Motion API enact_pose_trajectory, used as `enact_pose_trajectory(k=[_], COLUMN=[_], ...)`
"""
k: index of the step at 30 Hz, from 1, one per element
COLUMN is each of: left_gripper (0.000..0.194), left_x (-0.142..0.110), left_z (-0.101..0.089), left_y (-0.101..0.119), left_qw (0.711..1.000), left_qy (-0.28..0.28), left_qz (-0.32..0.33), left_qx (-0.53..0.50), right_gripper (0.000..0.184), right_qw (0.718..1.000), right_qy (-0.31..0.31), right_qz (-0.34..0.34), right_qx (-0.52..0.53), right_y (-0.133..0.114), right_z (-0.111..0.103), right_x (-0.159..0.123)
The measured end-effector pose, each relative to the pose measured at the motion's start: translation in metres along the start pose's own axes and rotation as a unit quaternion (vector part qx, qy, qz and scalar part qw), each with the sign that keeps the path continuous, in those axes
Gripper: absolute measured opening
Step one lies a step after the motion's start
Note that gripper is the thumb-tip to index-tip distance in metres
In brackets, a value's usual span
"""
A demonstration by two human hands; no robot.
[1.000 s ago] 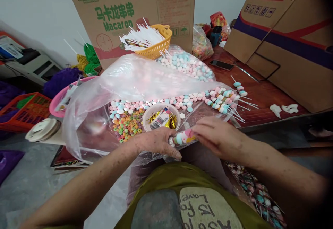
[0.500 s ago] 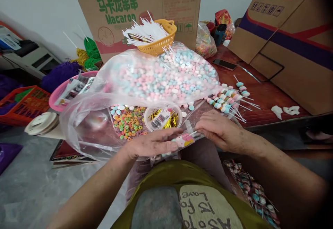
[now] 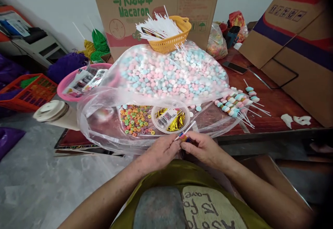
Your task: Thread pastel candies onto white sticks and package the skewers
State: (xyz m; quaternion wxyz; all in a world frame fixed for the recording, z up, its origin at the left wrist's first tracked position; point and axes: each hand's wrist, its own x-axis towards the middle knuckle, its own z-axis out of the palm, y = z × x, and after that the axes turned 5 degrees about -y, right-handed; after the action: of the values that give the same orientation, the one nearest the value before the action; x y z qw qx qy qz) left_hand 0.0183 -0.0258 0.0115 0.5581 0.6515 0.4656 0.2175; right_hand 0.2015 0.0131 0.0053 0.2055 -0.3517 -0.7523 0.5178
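Close to my body, both hands meet around a candy skewer [image 3: 183, 137] in a printed wrapper, its white stick pointing up and to the right. My left hand [image 3: 165, 151] is closed on it from the left; most of the candy is hidden by the fingers. From the other side my right hand [image 3: 205, 147] pinches the wrapper near the stick. Just beyond them stands a round white bowl [image 3: 153, 123] holding gold twist ties and a printed packet. Colourful ring-shaped candies [image 3: 136, 120] lie left of the bowl. Finished-looking skewers [image 3: 232, 102] are piled to its right.
A clear plastic bag [image 3: 171, 73] full of pastel candies covers the table's middle, with a yellow basket [image 3: 169, 45] of white sticks on top. Cardboard boxes [image 3: 166, 0] stand behind and right. A pink basket [image 3: 62, 87] and a paper-cup stack [image 3: 56, 114] are at left; a phone [image 3: 235, 67] lies right.
My hands have come together around the wrapped skewer, which now tilts with its stick upward. The bag's loose plastic has settled lower, and the view has shifted left.
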Motion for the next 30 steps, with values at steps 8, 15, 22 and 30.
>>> enact_pose_trajectory(k=[8, 15, 22, 30], left_gripper=[0.032, 0.031, 0.039, 0.025], left_x=[-0.002, 0.002, -0.001, 0.008], left_z=[0.001, 0.001, 0.001, -0.014], left_y=[-0.017, -0.021, -0.022, -0.015], left_qw=[0.992, 0.998, 0.994, 0.995], left_qy=[-0.064, 0.039, -0.095, -0.085], left_qz=[-0.018, 0.024, 0.031, -0.031], left_qx=[-0.108, -0.038, -0.041, -0.047], right_gripper=[0.022, 0.014, 0.018, 0.024], right_qw=[0.979, 0.995, 0.993, 0.804], right_qy=[0.181, 0.031, 0.056, 0.085], right_qz=[-0.006, -0.008, -0.021, -0.309], right_qx=[0.093, -0.096, -0.103, -0.502], right_y=[-0.025, -0.01, -0.003, -0.007], right_z=[0.003, 0.009, 0.028, 0.001], right_x=[0.001, 0.002, 0.006, 0.005])
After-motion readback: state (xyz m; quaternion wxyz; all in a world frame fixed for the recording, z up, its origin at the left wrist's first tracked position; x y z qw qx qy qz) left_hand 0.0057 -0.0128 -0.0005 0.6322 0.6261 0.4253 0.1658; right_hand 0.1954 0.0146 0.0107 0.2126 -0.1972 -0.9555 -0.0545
